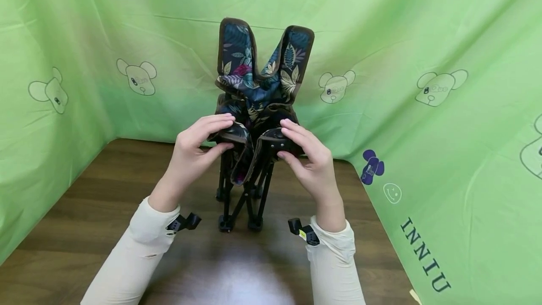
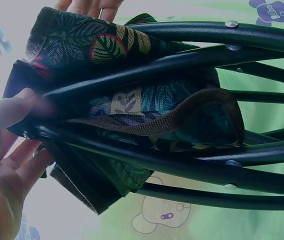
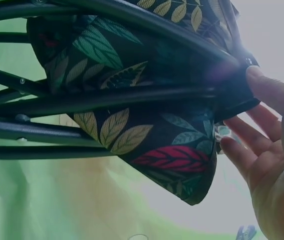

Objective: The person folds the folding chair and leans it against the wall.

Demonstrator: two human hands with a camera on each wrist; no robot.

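Note:
A small folding chair (image 1: pixel 258 74) with dark leaf-print fabric and a black tube frame (image 1: pixel 250 192) stands half folded on the wooden table (image 1: pixel 106 201). My left hand (image 1: pixel 224 132) pinches the chair's front left seat corner, fingers on top and thumb beneath. My right hand (image 1: pixel 284 139) pinches the front right corner the same way. In the left wrist view the left hand (image 2: pixel 12 125) has its thumb on a black corner cap beside the frame tubes (image 2: pixel 181 165). In the right wrist view the right hand (image 3: pixel 266 140) holds the corner next to the hanging fabric (image 3: pixel 156 145).
A green cloth backdrop (image 1: pixel 423 36) printed with bear heads surrounds the table on the left, back and right. Its right panel slopes in over the table's right edge. Bare wood lies in front of the chair's feet.

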